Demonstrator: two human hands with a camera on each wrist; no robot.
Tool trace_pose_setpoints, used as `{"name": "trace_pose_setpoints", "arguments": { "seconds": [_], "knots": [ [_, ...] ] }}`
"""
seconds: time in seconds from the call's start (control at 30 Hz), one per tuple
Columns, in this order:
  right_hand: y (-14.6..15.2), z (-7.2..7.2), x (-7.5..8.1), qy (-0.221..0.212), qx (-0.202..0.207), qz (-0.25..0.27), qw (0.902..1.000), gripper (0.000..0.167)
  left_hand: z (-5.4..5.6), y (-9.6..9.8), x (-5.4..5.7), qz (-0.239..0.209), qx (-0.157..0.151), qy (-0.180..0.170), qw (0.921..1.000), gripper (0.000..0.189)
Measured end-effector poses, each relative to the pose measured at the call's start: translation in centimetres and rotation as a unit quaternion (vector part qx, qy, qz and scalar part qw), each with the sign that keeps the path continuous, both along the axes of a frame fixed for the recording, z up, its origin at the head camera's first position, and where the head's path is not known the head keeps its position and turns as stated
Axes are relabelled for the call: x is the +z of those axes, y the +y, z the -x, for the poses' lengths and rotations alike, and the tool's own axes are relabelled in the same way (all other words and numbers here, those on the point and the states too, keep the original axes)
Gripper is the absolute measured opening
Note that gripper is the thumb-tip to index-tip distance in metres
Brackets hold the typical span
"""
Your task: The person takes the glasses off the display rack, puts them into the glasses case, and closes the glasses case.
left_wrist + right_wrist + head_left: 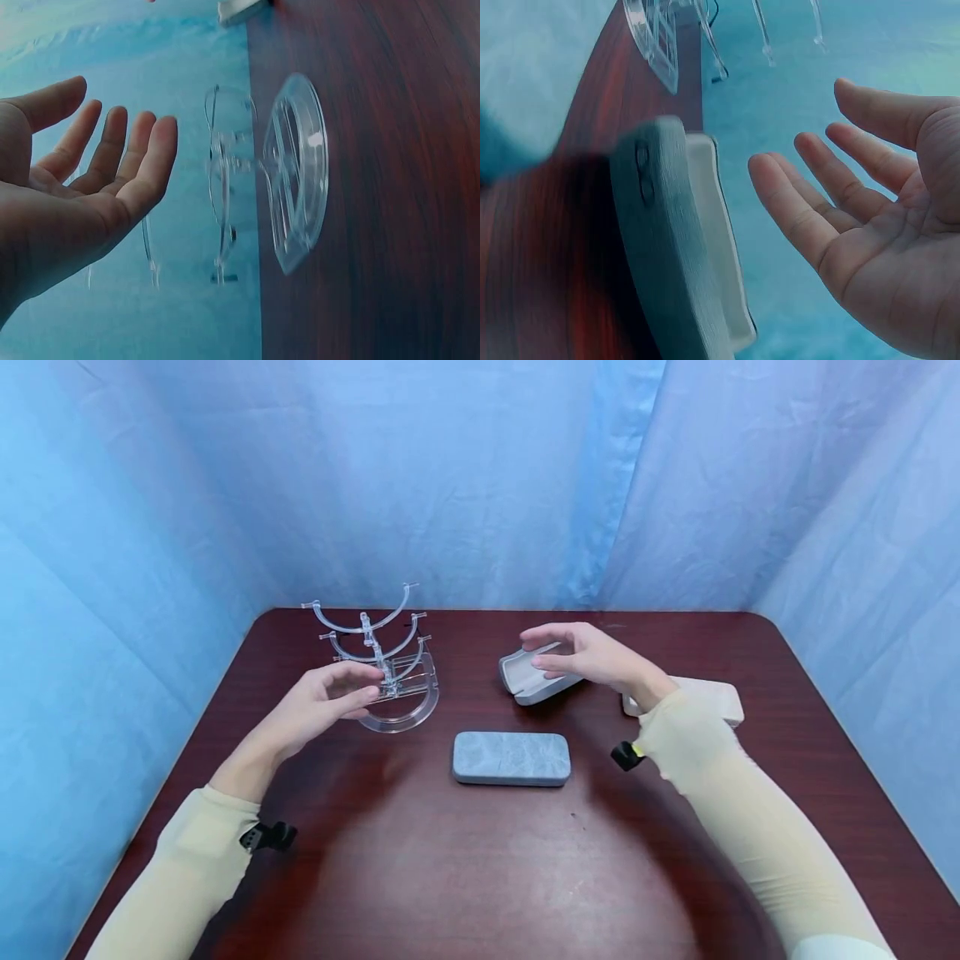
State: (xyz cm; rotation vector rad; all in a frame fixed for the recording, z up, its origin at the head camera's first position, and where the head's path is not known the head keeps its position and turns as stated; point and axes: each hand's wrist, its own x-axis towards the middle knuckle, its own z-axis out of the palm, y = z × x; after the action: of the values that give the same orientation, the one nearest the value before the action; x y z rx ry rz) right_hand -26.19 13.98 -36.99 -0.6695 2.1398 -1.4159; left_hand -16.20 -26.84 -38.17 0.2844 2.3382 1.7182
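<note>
My left hand (322, 700) is beside a clear plastic tiered display stand (402, 723), its fingers relaxed and slightly bent. In the left wrist view a gap shows between that left hand (97, 172) and the stand (315, 161), and the palm is bare. Over an open grey glasses case (525, 681) hangs my right hand (588, 656), fingers loosely bent and holding nothing. The right wrist view shows the case (660, 240) with its pale lining and a small glasses emblem on its outside; the right hand (885, 217) is apart from it.
A closed blue-grey glasses case (512, 758) lies mid-table between the arms. A whitish case (708, 697) sits at the right, partly hidden by my right wrist. Blue curtains (450, 485) surround the dark wooden table (480, 877).
</note>
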Motion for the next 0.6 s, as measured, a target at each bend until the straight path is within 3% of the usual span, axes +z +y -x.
{"name": "trace_pose_setpoints", "arguments": {
  "seconds": [0.13,0.3,0.47,0.6],
  "knots": [
    [-2.1,0.3,-0.4,-0.029,0.015,0.027,0.9991,0.052,0.0,-1.5,-0.2,0.036,0.033,0.035,0.9982,0.039],
    [-4.6,0.5,-1.2,-0.078,-0.004,0.054,0.9955,0.054,0.3,-2.8,-1.4,0.051,0.073,0.076,0.9931,0.04],
    [-7.3,0.3,-2.1,-0.126,-0.018,0.084,0.9883,0.057,0.3,-3.3,-2.5,0.003,0.132,0.05,0.9899,0.049],
    [-8.9,0.2,-2.8,-0.162,-0.032,0.1,0.9812,0.063,0.4,-3.2,-3.1,-0.019,0.161,0.013,0.9867,0.062]
  ]
}}
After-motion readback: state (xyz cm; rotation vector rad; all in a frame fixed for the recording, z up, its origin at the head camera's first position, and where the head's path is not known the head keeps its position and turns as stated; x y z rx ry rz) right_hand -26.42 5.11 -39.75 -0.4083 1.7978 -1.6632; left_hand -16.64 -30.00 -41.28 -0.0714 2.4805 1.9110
